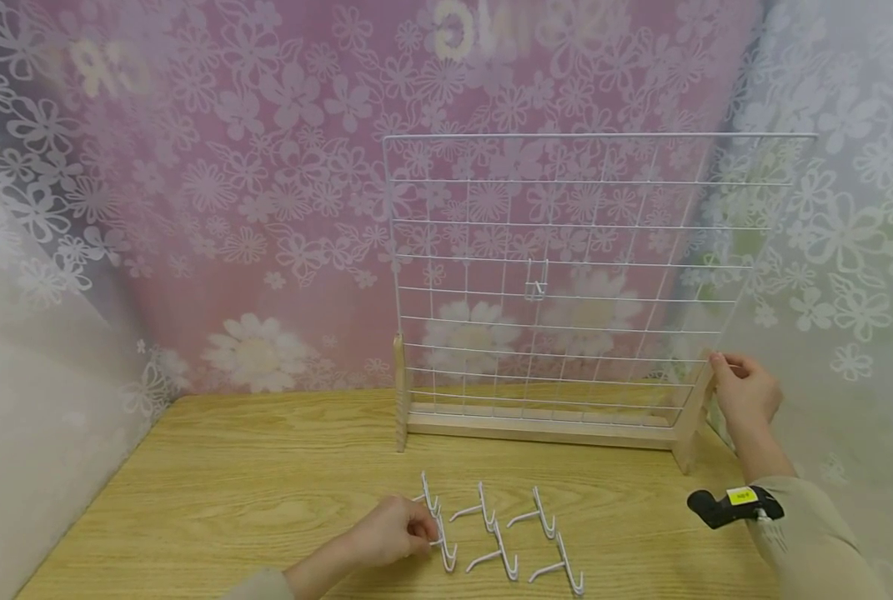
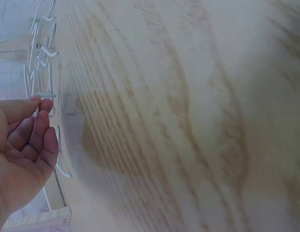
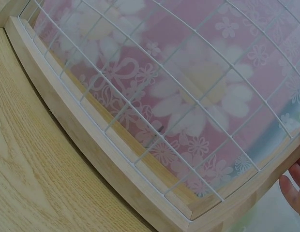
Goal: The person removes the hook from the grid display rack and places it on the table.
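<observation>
My left hand (image 1: 389,529) pinches the arm of a white wire hook (image 1: 447,554) on the wooden table, between thumb and fingers. In the left wrist view the hook arm's tip (image 2: 36,115) pokes out from the fingers. Several similar hooks (image 1: 501,553) lie in two rows to the right of that hand. A white wire grid panel (image 1: 599,134) stands upright in a wooden stand (image 1: 544,435). One white hook (image 1: 536,290) hangs near the panel's middle. My right hand (image 1: 748,392) holds the top of the stand's right upright (image 1: 695,417), beside the panel's edge.
The yellowish wooden table (image 1: 266,467) spreads out left of the stand. Behind it hangs a pink curtain (image 1: 266,208) with white flowers. A pale flowered sheet (image 1: 859,333) closes the right side, close to my right arm.
</observation>
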### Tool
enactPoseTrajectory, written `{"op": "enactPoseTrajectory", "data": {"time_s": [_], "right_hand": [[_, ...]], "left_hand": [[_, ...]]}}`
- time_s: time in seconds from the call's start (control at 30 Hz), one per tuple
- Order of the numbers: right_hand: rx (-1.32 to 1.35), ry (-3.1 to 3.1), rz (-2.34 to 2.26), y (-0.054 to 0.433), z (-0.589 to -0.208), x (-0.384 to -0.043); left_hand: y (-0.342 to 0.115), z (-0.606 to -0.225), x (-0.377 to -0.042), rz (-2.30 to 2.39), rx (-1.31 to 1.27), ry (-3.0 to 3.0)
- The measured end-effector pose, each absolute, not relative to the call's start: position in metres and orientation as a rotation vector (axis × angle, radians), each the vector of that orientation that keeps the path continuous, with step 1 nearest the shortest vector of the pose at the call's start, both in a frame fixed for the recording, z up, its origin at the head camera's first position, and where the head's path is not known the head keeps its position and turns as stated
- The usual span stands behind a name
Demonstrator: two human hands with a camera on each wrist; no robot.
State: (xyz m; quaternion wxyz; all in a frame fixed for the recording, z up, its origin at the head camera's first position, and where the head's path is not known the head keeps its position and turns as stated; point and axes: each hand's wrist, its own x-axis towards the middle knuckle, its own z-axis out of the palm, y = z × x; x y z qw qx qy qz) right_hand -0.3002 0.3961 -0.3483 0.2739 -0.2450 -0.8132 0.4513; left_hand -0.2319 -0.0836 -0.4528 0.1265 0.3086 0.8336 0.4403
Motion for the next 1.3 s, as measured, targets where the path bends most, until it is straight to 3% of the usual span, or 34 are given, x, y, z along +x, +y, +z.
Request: {"op": "enactPoseTrajectory", "data": {"time_s": [1.3], "right_hand": [[-0.681,-2.183,1.222,0.3945,-0.3484,-0.3002]], "left_hand": [[-0.0880,-0.4529,-0.2341,1.193,0.869,2.435]]}}
